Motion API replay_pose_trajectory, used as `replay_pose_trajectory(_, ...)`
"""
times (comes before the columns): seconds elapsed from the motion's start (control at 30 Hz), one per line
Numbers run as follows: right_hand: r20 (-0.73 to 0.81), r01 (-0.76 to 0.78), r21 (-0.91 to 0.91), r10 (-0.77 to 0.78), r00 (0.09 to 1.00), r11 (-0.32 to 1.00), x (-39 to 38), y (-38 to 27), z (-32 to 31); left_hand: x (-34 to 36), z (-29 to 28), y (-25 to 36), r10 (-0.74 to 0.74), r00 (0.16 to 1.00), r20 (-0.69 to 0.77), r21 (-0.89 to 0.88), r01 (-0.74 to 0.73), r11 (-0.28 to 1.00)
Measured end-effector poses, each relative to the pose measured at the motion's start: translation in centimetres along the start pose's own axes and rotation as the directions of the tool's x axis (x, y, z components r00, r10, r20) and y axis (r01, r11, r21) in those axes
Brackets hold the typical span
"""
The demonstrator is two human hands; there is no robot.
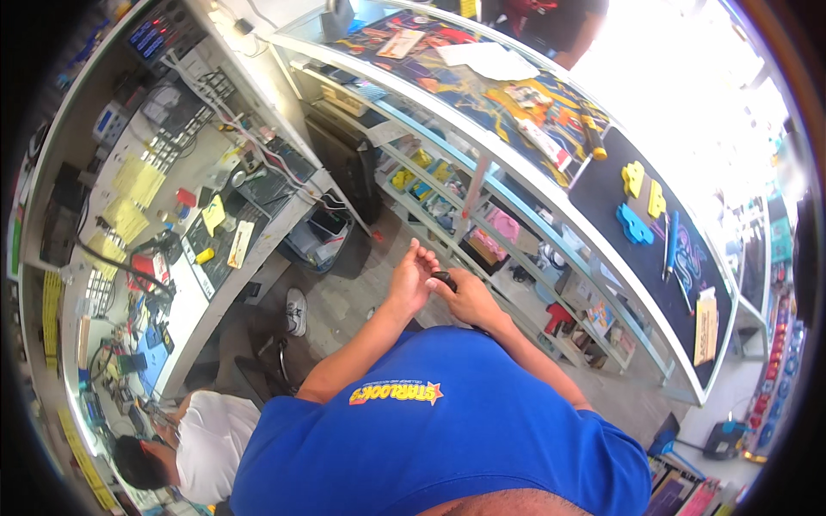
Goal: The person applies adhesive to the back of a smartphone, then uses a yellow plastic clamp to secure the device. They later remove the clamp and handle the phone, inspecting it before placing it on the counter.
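In front of my body, both hands are close together above the floor. My right hand is closed around a small black object with a rounded end; most of it is hidden by the fingers, so its kind cannot be made out. Right beside it, my left hand has its palm turned inward and its fingers loosely stretched upward. Its thumb side comes up against the black object or just short of it; which of the two I cannot tell.
Ahead and right runs a glass display counter with a dark mat, yellow and blue clips and a screwdriver. A cluttered workbench stands left, a bin near it. Someone in a white shirt sits at lower left.
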State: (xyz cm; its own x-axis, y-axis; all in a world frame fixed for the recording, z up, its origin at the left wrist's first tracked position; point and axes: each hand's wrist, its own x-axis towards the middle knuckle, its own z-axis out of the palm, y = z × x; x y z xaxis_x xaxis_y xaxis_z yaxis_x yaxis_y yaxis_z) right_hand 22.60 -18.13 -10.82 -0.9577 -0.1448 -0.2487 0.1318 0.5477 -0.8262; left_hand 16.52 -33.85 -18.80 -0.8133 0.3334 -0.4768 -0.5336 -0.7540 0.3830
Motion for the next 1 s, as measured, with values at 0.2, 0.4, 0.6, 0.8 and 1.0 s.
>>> replay_pose_trajectory(0.2,0.018,0.086,0.05,-0.087,0.996,0.995,4.0,0.3,0.9,2.8,-0.3,2.7,0.017,0.998,-0.065,-0.006,-0.017,1.0)
replay_pose_trajectory(0.4,-0.016,0.115,-0.055,-0.116,0.993,0.992,12.0,-4.3,3.5,7.3,-2.7,10.8,0.022,1.0,-0.01,-0.067,-0.023,0.998)
replay_pose_trajectory(0.6,0.056,0.004,-0.083,0.001,0.998,0.997,20.9,-9.5,6.8,10.9,-5.8,20.3,0.002,1.0,0.03,-0.12,0.001,0.993)
replay_pose_trajectory(0.8,-0.029,0.09,0.246,-0.085,0.996,0.965,35.3,-20.6,3.7,11.8,-8.8,27.6,-0.105,0.988,0.115,-0.19,0.126,0.974)
replay_pose_trajectory(1.0,-0.158,0.34,0.385,-0.301,0.94,0.858,52.1,-33.4,7.2,11.0,-9.8,30.7,-0.183,0.97,0.163,-0.249,0.219,0.943)
